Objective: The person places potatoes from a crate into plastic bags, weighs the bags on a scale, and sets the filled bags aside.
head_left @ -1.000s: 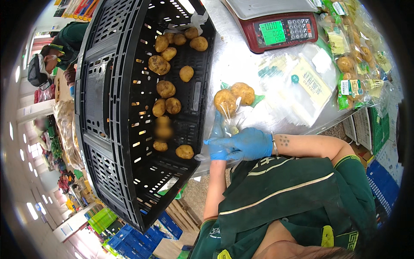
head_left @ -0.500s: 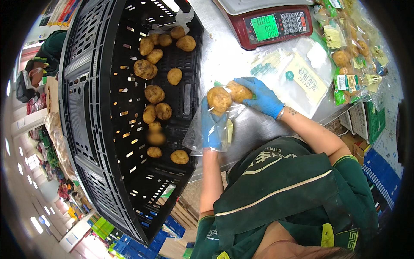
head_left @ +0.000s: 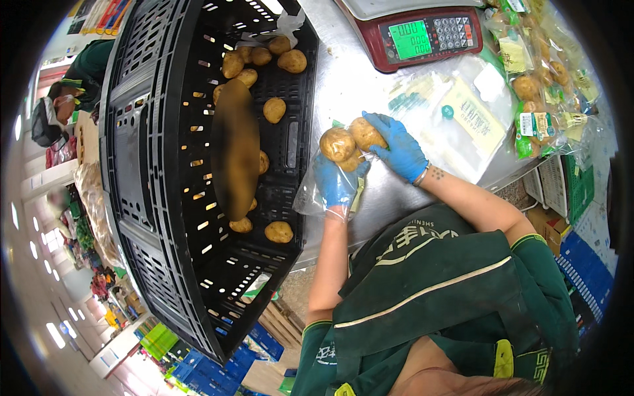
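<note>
Both gloved hands unchanged from half a second ago. Left hand [head_left: 335, 183] gripping clear bag [head_left: 317, 191]; right hand [head_left: 398, 146] cupped on potatoes [head_left: 350, 140] inside.

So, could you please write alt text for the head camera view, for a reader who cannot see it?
Two blue-gloved hands, left hand and right hand, hold potatoes in a clear plastic bag on a steel counter. A black crate with loose potatoes stands left; a red scale sits above.
</note>
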The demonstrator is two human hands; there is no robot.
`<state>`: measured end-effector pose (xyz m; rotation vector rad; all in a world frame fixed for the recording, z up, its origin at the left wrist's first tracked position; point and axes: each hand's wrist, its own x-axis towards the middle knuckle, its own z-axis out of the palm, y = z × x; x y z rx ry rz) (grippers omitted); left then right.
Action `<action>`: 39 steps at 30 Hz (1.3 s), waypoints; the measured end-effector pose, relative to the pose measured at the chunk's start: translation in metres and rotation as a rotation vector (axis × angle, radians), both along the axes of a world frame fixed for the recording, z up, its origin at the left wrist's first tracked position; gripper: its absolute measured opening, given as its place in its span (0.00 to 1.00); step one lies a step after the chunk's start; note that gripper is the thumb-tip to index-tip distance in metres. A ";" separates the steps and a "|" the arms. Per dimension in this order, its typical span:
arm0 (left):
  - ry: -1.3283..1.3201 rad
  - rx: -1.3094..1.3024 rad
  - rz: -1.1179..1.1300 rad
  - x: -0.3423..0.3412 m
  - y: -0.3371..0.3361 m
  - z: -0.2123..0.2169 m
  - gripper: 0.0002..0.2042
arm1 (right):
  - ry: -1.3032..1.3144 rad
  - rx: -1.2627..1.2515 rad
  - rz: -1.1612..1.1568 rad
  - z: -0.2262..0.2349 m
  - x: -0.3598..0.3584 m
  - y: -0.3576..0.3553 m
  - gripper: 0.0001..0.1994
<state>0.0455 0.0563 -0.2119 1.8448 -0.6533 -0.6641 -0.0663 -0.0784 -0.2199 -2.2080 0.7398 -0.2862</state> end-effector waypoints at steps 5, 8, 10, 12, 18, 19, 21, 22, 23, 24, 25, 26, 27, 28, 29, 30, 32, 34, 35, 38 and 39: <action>-0.347 0.417 -0.082 -0.019 0.040 -0.003 0.27 | 0.040 -0.016 0.090 0.003 -0.001 -0.009 0.37; -0.289 0.460 -0.077 -0.027 0.050 0.004 0.27 | 0.040 -0.043 0.072 0.003 0.002 -0.003 0.36; -0.292 0.280 -0.051 -0.028 0.049 -0.016 0.26 | 0.025 0.007 0.074 0.005 0.004 -0.001 0.35; -0.268 0.221 -0.077 -0.022 0.042 -0.012 0.22 | 0.008 0.124 0.074 0.009 0.006 -0.010 0.35; 0.055 0.042 0.145 -0.014 0.092 -0.012 0.06 | -0.190 -0.401 0.563 0.059 -0.005 0.021 0.30; 0.042 -0.004 0.120 -0.021 0.089 -0.024 0.06 | -0.221 -0.414 0.650 0.054 -0.010 0.038 0.30; -0.173 0.037 0.015 -0.035 0.081 -0.045 0.07 | -0.204 -0.335 0.729 0.043 -0.015 0.056 0.30; -0.379 0.112 -0.059 -0.039 0.075 -0.047 0.09 | -0.193 -0.300 0.758 0.039 -0.015 0.057 0.30; -0.382 0.125 -0.139 -0.038 0.069 -0.045 0.11 | -0.198 -0.299 0.765 0.033 -0.016 0.051 0.31; -0.377 0.148 -0.213 -0.043 0.068 -0.043 0.13 | -0.202 -0.285 0.780 0.026 -0.022 0.044 0.31; -0.371 0.169 -0.288 -0.049 0.067 -0.040 0.14 | -0.206 -0.271 0.795 0.020 -0.030 0.038 0.31; -0.373 0.425 -0.376 -0.056 0.065 -0.034 0.23 | -0.228 -0.254 0.754 0.017 -0.036 0.033 0.31; -0.563 0.365 -0.366 -0.066 0.051 0.004 0.22 | -0.225 -0.274 0.735 0.007 -0.040 0.026 0.31; -0.455 0.337 -0.332 -0.067 0.046 0.002 0.22 | -0.224 -0.295 0.736 -0.001 -0.044 0.024 0.32; -0.342 0.303 -0.304 -0.068 0.040 -0.005 0.22 | -0.215 -0.317 0.732 -0.007 -0.048 0.023 0.32; -0.293 0.205 -0.274 -0.071 0.035 -0.013 0.22 | -0.253 -0.239 0.707 -0.001 -0.045 0.027 0.35; -0.200 0.013 -0.222 -0.075 0.031 -0.039 0.20 | -0.251 -0.201 0.708 0.012 -0.043 0.029 0.38; -0.460 0.136 -0.223 -0.082 0.057 -0.103 0.17 | -0.265 -0.215 0.739 0.017 -0.034 0.032 0.42; -0.486 0.199 -0.265 -0.077 0.055 -0.098 0.16 | -0.264 -0.248 0.752 0.010 -0.032 0.029 0.43; -0.416 0.328 -0.298 -0.058 0.052 -0.035 0.17 | -0.246 -0.234 0.820 0.021 -0.028 0.031 0.44; -0.380 0.326 -0.252 -0.056 0.068 -0.031 0.19 | -0.244 -0.212 0.851 0.034 -0.023 0.036 0.43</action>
